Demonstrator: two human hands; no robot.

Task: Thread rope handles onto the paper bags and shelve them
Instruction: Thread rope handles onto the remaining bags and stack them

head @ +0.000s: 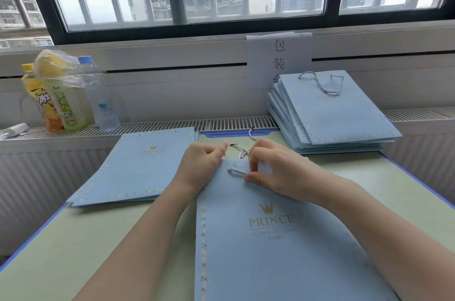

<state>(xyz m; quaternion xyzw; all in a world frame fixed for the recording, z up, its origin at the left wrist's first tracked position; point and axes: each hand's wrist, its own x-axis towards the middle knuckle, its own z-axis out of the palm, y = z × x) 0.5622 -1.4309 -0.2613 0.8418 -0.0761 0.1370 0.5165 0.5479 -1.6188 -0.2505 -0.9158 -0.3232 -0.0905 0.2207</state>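
Nearest to us lies a flat blue paper bag [270, 239] with a gold crown and the word PRINCE, its lower edge cut off by the bottom of the view. Both our forearms reach over it to its top edge. Our left hand [204, 162] rests at the top left corner with its fingers curled; they seem to pinch the bag's edge, though the fingertips are hidden behind the hand. Our right hand [268, 167] pinches a twisted white-and-blue rope [236, 172] between thumb and forefinger, right on the bag's top strip. A short loop of that rope shows on the bag's face; more of it runs up behind the fingers, ending in a dark tip [233, 145] that lies on the bench [73, 239] just beyond the bag. Whether the rope passes through a hole we cannot make out, since the fingers cover that spot.

To the left, a pile of bags without handles [138, 167] lies flat on the bench. At the back right, a stack of finished bags [332, 113] leans against the wall, the top one showing its rope handle [325, 82]; it hides the bottom of a paper sign [279, 54]. Three drink bottles [66, 98] stand on the sill at far left, partly wrapped in clear plastic.
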